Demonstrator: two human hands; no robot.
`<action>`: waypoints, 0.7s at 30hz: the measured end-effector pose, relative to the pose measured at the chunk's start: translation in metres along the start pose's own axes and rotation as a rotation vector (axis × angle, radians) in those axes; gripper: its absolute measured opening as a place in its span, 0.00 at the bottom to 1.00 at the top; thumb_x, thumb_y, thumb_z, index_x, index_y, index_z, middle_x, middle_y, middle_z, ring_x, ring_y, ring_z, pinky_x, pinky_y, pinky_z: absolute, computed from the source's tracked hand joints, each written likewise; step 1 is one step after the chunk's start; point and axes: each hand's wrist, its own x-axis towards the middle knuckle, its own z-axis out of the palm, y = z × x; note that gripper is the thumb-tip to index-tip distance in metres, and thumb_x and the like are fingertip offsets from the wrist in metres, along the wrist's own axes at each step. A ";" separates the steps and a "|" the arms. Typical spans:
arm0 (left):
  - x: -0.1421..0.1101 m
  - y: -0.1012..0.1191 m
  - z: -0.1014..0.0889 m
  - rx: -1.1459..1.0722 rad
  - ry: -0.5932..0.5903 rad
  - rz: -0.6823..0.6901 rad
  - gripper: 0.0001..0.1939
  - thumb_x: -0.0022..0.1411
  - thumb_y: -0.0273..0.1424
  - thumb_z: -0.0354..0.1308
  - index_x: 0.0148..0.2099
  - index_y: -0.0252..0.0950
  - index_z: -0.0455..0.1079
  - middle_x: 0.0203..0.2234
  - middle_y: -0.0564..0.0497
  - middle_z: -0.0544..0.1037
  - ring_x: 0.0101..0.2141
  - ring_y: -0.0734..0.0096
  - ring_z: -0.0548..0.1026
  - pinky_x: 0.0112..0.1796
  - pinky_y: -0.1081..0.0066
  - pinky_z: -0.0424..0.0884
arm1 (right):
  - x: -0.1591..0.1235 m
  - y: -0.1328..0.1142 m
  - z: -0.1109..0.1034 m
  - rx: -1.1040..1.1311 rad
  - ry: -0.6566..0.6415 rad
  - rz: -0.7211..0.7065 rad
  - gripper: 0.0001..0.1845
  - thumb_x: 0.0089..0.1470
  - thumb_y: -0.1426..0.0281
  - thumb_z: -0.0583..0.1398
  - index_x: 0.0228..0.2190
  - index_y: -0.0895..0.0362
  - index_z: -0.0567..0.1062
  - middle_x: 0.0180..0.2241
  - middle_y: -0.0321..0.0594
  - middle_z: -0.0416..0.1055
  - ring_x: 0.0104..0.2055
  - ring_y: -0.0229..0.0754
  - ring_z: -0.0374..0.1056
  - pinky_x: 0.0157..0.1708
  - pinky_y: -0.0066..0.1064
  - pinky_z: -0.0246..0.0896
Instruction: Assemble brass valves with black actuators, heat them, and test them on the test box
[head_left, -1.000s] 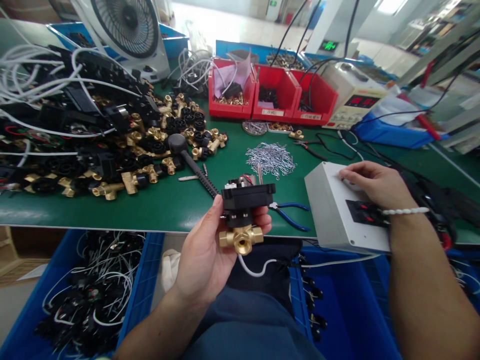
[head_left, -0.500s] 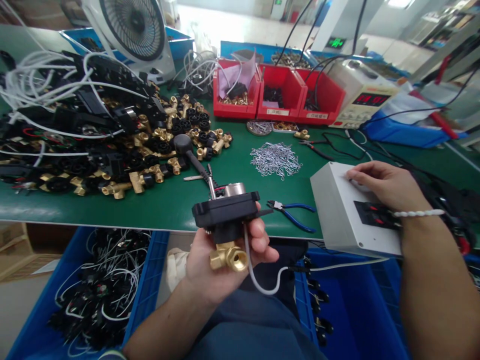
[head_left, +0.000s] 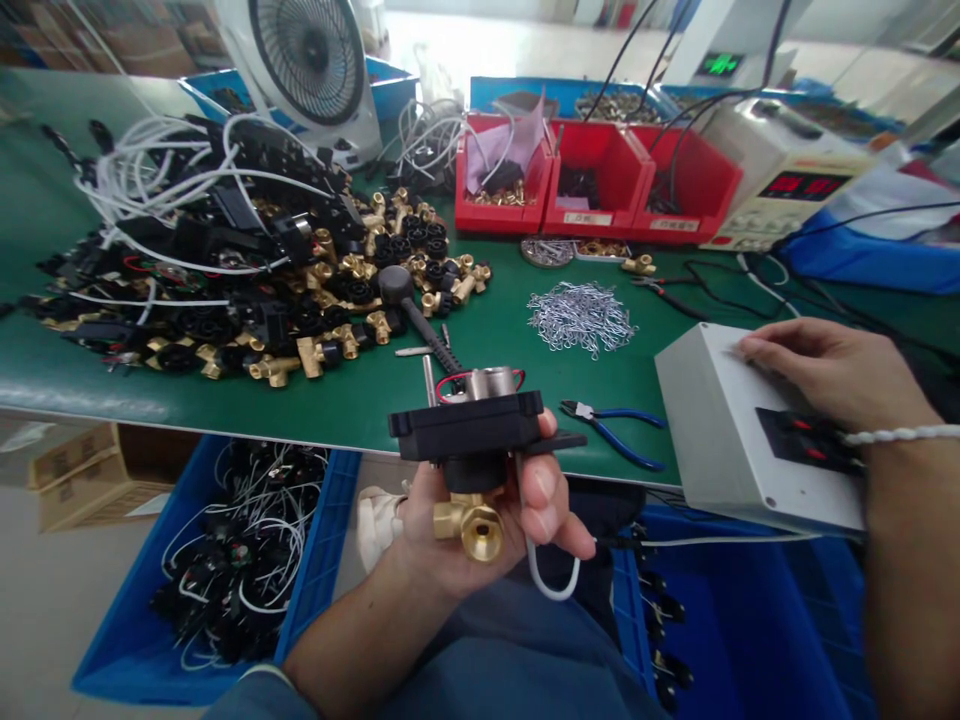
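My left hand (head_left: 480, 540) is wrapped round a motorised brass valve (head_left: 480, 430), held up in front of me over the bench edge. Its black housing is uppermost, with a silver motor and red wire on top. The brass body (head_left: 480, 530) points down, one threaded port facing me. A white cable (head_left: 555, 592) loops from it to the right. My right hand (head_left: 832, 365) rests on a grey control box (head_left: 720, 400), thumb and fingers closed together at its upper face; what they pinch is hidden. Black-and-red terminals (head_left: 802, 435) lie beneath the palm.
Blue-handled cutters (head_left: 622, 440) lie left of the box. Behind them is a pile of metal clips (head_left: 581, 318). A heap of brass valves (head_left: 345, 340) covers the left bench. Red bins (head_left: 600, 180) and a power supply (head_left: 787, 180) stand behind; blue crates (head_left: 300, 580) sit below.
The view has shifted, so the bench things appear further right. The valve has turned slightly, its port now facing me more squarely. My right hand stays at the grey box.
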 end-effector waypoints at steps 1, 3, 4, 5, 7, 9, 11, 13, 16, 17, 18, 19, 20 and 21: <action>0.000 0.000 0.000 0.014 0.008 0.007 0.09 0.54 0.27 0.68 0.39 0.31 0.77 0.20 0.52 0.75 0.19 0.79 0.70 0.28 0.76 0.77 | -0.001 -0.002 0.000 0.010 0.003 0.009 0.12 0.37 0.61 0.65 0.25 0.54 0.77 0.26 0.40 0.72 0.29 0.43 0.63 0.30 0.34 0.54; 0.000 -0.001 0.000 0.028 0.012 0.029 0.11 0.54 0.28 0.69 0.40 0.30 0.77 0.19 0.55 0.72 0.16 0.84 0.63 0.28 0.76 0.77 | -0.004 -0.006 0.000 0.041 0.002 0.034 0.11 0.38 0.62 0.63 0.26 0.54 0.76 0.27 0.40 0.72 0.29 0.42 0.63 0.32 0.35 0.55; 0.000 -0.001 -0.001 0.033 0.009 0.041 0.12 0.54 0.29 0.69 0.40 0.30 0.76 0.19 0.55 0.71 0.15 0.85 0.60 0.28 0.76 0.77 | -0.006 -0.008 0.000 0.055 0.001 0.045 0.10 0.39 0.62 0.63 0.25 0.54 0.76 0.27 0.40 0.72 0.29 0.42 0.63 0.33 0.35 0.55; 0.000 -0.001 -0.001 0.041 0.004 0.047 0.12 0.54 0.30 0.69 0.41 0.30 0.76 0.19 0.55 0.71 0.15 0.85 0.59 0.28 0.76 0.76 | -0.007 -0.011 -0.001 0.067 -0.003 0.054 0.09 0.39 0.63 0.62 0.25 0.54 0.76 0.27 0.40 0.72 0.29 0.41 0.63 0.34 0.35 0.56; 0.000 -0.001 -0.003 0.063 -0.014 0.047 0.13 0.55 0.33 0.68 0.41 0.30 0.77 0.21 0.52 0.74 0.17 0.82 0.65 0.28 0.76 0.76 | -0.011 -0.016 -0.001 0.079 0.000 0.064 0.08 0.38 0.63 0.62 0.23 0.54 0.75 0.27 0.40 0.72 0.29 0.42 0.63 0.35 0.36 0.56; 0.000 0.000 -0.004 0.075 -0.022 0.033 0.11 0.58 0.33 0.66 0.41 0.31 0.77 0.23 0.49 0.76 0.20 0.77 0.72 0.29 0.76 0.76 | -0.013 -0.020 -0.002 0.086 0.010 0.077 0.08 0.37 0.63 0.62 0.22 0.53 0.74 0.27 0.41 0.72 0.29 0.43 0.63 0.35 0.37 0.56; 0.000 0.000 -0.004 0.064 -0.026 0.023 0.09 0.59 0.32 0.64 0.40 0.31 0.77 0.23 0.49 0.77 0.23 0.74 0.75 0.29 0.75 0.76 | -0.014 -0.022 -0.002 0.080 0.011 0.083 0.07 0.37 0.63 0.62 0.21 0.53 0.74 0.27 0.41 0.72 0.29 0.43 0.63 0.34 0.37 0.56; 0.001 0.000 -0.004 0.058 -0.025 0.021 0.09 0.58 0.32 0.64 0.39 0.32 0.77 0.22 0.49 0.76 0.22 0.73 0.75 0.29 0.74 0.77 | -0.013 -0.022 -0.002 0.067 -0.002 0.092 0.07 0.37 0.63 0.61 0.22 0.52 0.74 0.28 0.41 0.73 0.30 0.43 0.64 0.36 0.37 0.56; 0.002 0.000 -0.003 0.087 -0.003 0.030 0.10 0.56 0.33 0.65 0.39 0.32 0.77 0.22 0.50 0.76 0.21 0.72 0.74 0.29 0.70 0.78 | -0.011 -0.019 -0.002 0.049 -0.017 0.084 0.07 0.38 0.63 0.61 0.23 0.52 0.75 0.30 0.40 0.74 0.31 0.43 0.64 0.38 0.37 0.57; 0.002 -0.001 -0.003 0.100 0.008 0.036 0.11 0.56 0.34 0.66 0.39 0.32 0.77 0.21 0.50 0.75 0.21 0.72 0.74 0.29 0.69 0.78 | -0.011 -0.018 -0.002 0.045 -0.017 0.080 0.07 0.37 0.62 0.61 0.22 0.52 0.75 0.30 0.40 0.74 0.31 0.44 0.65 0.38 0.38 0.57; 0.002 -0.001 -0.003 0.109 0.015 0.042 0.12 0.55 0.35 0.67 0.39 0.32 0.77 0.21 0.50 0.75 0.21 0.72 0.74 0.29 0.69 0.78 | -0.010 -0.017 -0.003 0.041 -0.016 0.075 0.08 0.37 0.62 0.61 0.22 0.51 0.75 0.30 0.41 0.74 0.31 0.45 0.65 0.37 0.38 0.57; 0.002 -0.001 -0.004 0.112 0.016 0.050 0.14 0.54 0.37 0.68 0.39 0.32 0.77 0.21 0.50 0.75 0.21 0.73 0.74 0.29 0.69 0.78 | -0.010 -0.017 -0.003 0.038 -0.017 0.072 0.09 0.36 0.60 0.62 0.22 0.51 0.74 0.30 0.42 0.74 0.31 0.45 0.65 0.36 0.38 0.56; 0.002 -0.002 -0.004 0.112 0.016 0.056 0.16 0.52 0.38 0.69 0.39 0.32 0.77 0.22 0.50 0.75 0.21 0.73 0.73 0.29 0.69 0.78 | -0.009 -0.016 -0.003 0.033 -0.017 0.071 0.11 0.36 0.58 0.62 0.21 0.51 0.74 0.30 0.42 0.74 0.31 0.46 0.65 0.34 0.38 0.56; 0.002 -0.002 -0.005 0.111 0.014 0.061 0.16 0.52 0.38 0.69 0.39 0.33 0.77 0.22 0.50 0.75 0.21 0.74 0.73 0.29 0.70 0.78 | -0.008 -0.016 -0.004 0.026 -0.016 0.066 0.13 0.35 0.55 0.63 0.21 0.51 0.74 0.30 0.43 0.74 0.31 0.47 0.65 0.33 0.38 0.56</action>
